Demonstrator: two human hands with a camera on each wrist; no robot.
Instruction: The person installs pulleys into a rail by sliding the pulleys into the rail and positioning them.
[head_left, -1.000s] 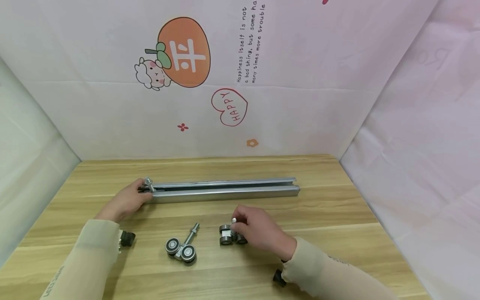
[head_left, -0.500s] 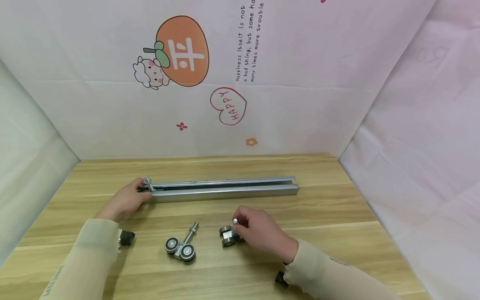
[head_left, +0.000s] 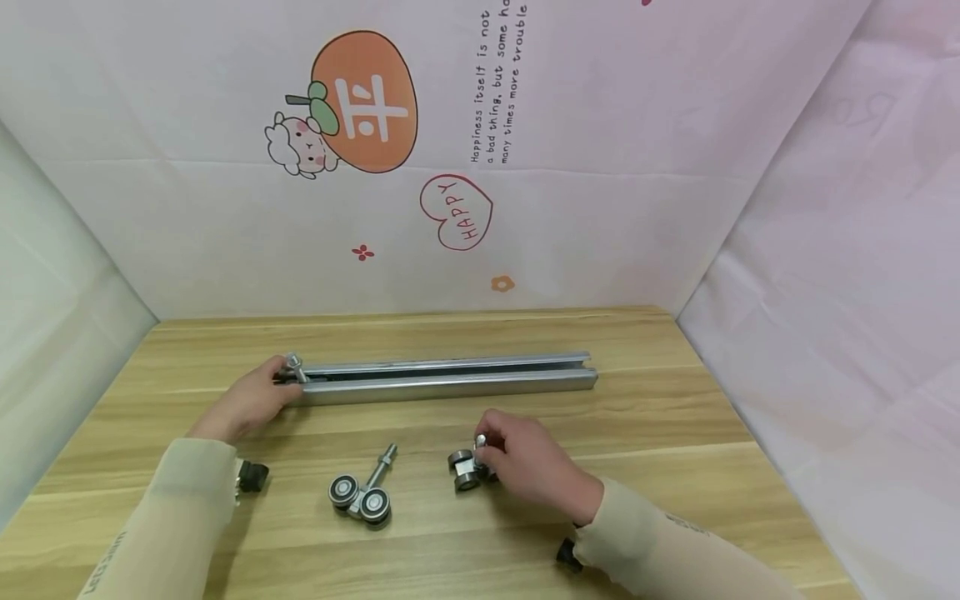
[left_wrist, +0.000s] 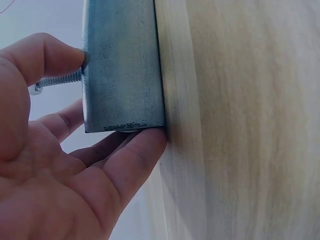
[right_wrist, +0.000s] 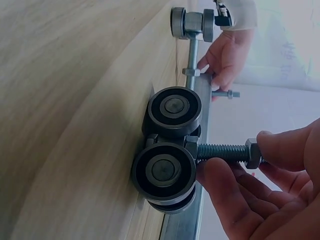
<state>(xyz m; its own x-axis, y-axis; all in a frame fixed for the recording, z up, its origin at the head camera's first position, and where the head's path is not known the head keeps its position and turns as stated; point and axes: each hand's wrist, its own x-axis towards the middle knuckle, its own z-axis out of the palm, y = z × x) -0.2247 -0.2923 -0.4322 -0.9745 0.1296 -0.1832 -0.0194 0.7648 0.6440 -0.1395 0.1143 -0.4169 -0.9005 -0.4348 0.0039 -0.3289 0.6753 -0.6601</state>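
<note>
Two hands: the left hand (head_left: 251,398) grips the end of the rail (head_left: 442,389); the right hand (head_left: 528,460) pinches the right roller (head_left: 466,472) by its bolt (right_wrist: 222,152).
Right roller: in front of the rail, bolt up; can't tell if every wheel (right_wrist: 162,170) touches the table (head_left: 420,567).
Left roller (head_left: 360,500): lies loose near it.
Bolt: best held snug and straight, I think, so the roller won't tip.
Rail: should be kept steady by the left hand.

A wood-grain tabletop (head_left: 652,400) spreads beneath the left hand (head_left: 251,398) and the right hand (head_left: 528,454). Beyond them hangs a white fabric backdrop (head_left: 600,233) printed with an orange fruit (head_left: 397,125), a red "HAPPY" heart (head_left: 459,212) and English lettering (head_left: 495,100). Creased, pale cloth side walls (head_left: 847,267) rise outside either hand.
</note>
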